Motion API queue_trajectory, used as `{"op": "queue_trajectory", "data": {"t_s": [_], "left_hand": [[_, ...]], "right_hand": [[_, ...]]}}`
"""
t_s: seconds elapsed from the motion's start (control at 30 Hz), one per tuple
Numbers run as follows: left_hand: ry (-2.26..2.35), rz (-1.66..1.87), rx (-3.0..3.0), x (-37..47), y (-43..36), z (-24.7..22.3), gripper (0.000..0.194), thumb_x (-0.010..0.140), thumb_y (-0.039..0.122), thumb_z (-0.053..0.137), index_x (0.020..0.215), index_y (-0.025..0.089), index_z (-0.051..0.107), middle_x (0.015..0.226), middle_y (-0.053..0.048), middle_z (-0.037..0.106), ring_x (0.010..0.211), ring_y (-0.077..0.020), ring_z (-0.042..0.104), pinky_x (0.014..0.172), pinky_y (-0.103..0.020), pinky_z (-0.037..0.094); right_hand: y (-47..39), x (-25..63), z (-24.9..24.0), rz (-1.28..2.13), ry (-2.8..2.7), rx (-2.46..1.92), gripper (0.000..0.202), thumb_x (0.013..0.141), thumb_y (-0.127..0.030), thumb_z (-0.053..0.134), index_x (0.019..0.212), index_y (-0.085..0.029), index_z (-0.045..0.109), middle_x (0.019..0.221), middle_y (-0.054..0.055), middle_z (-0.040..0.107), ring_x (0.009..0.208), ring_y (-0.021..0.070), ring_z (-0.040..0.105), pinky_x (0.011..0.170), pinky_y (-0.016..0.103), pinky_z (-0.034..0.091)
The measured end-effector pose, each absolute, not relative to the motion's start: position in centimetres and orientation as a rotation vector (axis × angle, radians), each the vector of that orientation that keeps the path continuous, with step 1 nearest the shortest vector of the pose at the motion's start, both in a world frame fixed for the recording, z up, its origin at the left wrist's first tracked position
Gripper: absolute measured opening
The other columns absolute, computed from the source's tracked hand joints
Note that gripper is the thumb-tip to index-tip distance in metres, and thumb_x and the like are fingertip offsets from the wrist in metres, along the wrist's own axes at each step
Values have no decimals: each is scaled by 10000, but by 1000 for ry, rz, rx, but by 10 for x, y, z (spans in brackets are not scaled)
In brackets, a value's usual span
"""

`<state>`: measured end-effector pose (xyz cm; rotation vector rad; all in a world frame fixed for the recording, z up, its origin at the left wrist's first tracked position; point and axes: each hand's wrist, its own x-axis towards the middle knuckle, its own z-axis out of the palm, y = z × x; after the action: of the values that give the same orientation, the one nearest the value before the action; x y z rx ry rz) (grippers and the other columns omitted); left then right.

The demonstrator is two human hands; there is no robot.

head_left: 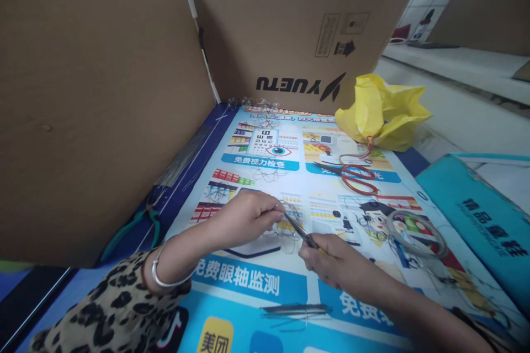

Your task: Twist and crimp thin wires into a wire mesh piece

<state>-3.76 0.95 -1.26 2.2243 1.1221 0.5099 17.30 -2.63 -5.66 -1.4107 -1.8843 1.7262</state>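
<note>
My left hand, with a silver bangle at the wrist, is closed in a pinch on a thin bent wire; its fingertips hide part of it. My right hand is wrapped round slim long-nosed pliers, their tips reaching to the wire beside my left fingertips. Whether the jaws bite on the wire cannot be made out. Below the hands lies a small bundle of straight dark wires. Another curled wire piece rests farther up the printed poster sheet.
Red-handled scissors lie beyond my right hand, near a yellow bag. A wire coil and a teal box are at right. Teal-handled pliers and straight wires lie left. Cardboard walls stand behind and left.
</note>
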Motion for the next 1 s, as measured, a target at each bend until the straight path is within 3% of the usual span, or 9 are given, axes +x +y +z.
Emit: {"op": "queue_trajectory", "data": {"t_s": [0.13, 0.27, 0.5, 0.7, 1.0], "left_hand": [[1074, 492, 2298, -44, 12, -11, 201, 810, 147, 467, 852, 155, 663, 815, -51, 692, 753, -147, 621, 664, -231, 442], [1059, 476, 1993, -42, 11, -15, 199, 826, 197, 449, 776, 142, 633, 700, -28, 668, 567, -94, 604, 540, -185, 439], [1151, 747, 1576, -30, 7, -25, 165, 790, 255, 523, 722, 129, 606, 647, -10, 635, 487, -60, 554, 494, -164, 441], [1132, 785, 1501, -28, 4, -27, 173, 783, 258, 530, 691, 127, 594, 636, -14, 639, 464, -58, 543, 474, -164, 427], [1220, 805, 1565, -22, 1, -27, 112, 759, 191, 534, 684, 140, 599, 593, 16, 621, 470, -61, 545, 493, -167, 430]], "right_hand": [[-25, 175, -53, 1815, -1948, -1399, 400, 801, -558, 448, 658, -185, 439, 512, -58, 366, 458, 59, 335, 437, 204, 240], [-23, 176, -55, 1768, -1918, -1355, 424, 806, -588, 402, 675, -186, 427, 520, -55, 358, 470, 67, 323, 444, 209, 250], [-23, 173, -63, 882, -2291, -1523, 345, 848, -509, 370, 732, -195, 452, 711, 25, 542, 639, 147, 471, 557, 257, 320], [-22, 178, -70, 130, -2412, -1600, 329, 876, -447, 336, 816, -178, 516, 779, 77, 566, 707, 202, 532, 570, 280, 322], [-19, 181, -72, 28, -2449, -1581, 342, 887, -448, 310, 831, -178, 512, 774, 73, 566, 704, 198, 551, 563, 275, 330]]}}
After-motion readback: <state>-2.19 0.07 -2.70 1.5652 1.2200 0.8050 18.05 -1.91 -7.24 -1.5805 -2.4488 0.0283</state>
